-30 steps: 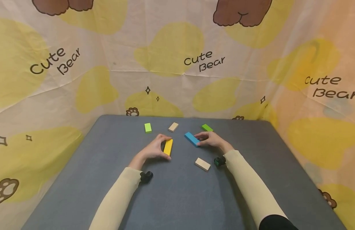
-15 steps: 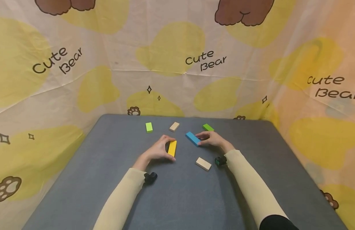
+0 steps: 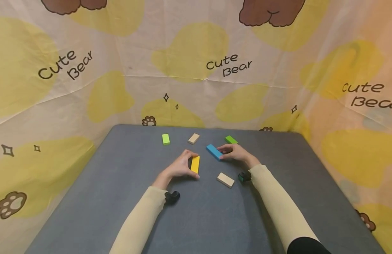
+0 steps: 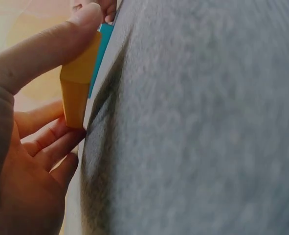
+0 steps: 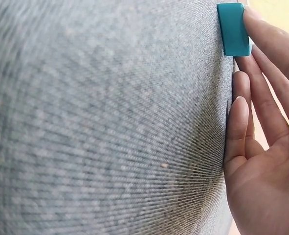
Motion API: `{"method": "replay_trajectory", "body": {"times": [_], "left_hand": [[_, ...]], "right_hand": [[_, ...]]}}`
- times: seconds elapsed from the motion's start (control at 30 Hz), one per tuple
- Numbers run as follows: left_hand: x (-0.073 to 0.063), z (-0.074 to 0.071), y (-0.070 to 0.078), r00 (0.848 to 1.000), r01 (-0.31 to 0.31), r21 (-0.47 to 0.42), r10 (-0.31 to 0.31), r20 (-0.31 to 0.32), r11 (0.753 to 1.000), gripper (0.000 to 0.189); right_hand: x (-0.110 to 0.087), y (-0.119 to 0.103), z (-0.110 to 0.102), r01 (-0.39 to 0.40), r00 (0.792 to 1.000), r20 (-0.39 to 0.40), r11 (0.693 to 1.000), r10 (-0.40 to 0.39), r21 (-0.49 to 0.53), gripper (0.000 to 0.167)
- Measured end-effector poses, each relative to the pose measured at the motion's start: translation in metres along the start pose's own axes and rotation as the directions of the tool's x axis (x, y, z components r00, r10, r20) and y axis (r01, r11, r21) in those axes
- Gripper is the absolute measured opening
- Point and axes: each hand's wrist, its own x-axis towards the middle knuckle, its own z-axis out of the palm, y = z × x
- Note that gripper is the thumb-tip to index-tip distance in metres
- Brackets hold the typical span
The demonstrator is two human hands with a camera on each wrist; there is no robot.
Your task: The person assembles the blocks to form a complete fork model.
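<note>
My left hand (image 3: 180, 166) grips a long yellow block (image 3: 195, 164) between the thumb and fingertips, one at each end of it. In the left wrist view the yellow block (image 4: 76, 95) is held close over the grey cloth, with a shadow beside it. To its right and a little farther away, a long blue block (image 3: 213, 152) lies slantwise on the table. The right hand (image 3: 238, 153) pinches the blue block's near right end. Seen from the right wrist, the thumb and fingers meet the end of the blue block (image 5: 235, 29), with the little finger low along the cloth.
Behind the hands lie a lime block (image 3: 165, 139), a pale wooden block (image 3: 194, 138) and a green block (image 3: 231, 139). Another wooden block (image 3: 226, 180) sits nearer, below the right hand. A printed cloth (image 3: 183, 49) hangs around the grey table (image 3: 119, 218).
The left hand has slid rightward with the yellow block, bringing it closer to the blue one. The right hand and the blue block stay nearly still; the head view shifts slightly.
</note>
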Motion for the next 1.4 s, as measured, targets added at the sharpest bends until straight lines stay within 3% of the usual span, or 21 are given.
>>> {"method": "replay_trajectory", "body": {"times": [1.03,1.4], "left_hand": [[-0.005,0.012,0.007,1.0,0.012,0.029,-0.012,0.0,1.0,0.093],[-0.005,0.011,0.001,1.0,-0.001,-0.017,0.001,0.007,1.0,0.095]], "right_hand": [[0.0,0.0,0.0,-0.008,1.0,0.013,1.0,0.007,0.011,0.046],[-0.003,-0.004,-0.001,-0.019,1.0,0.013,1.0,0.019,0.019,0.045]]}}
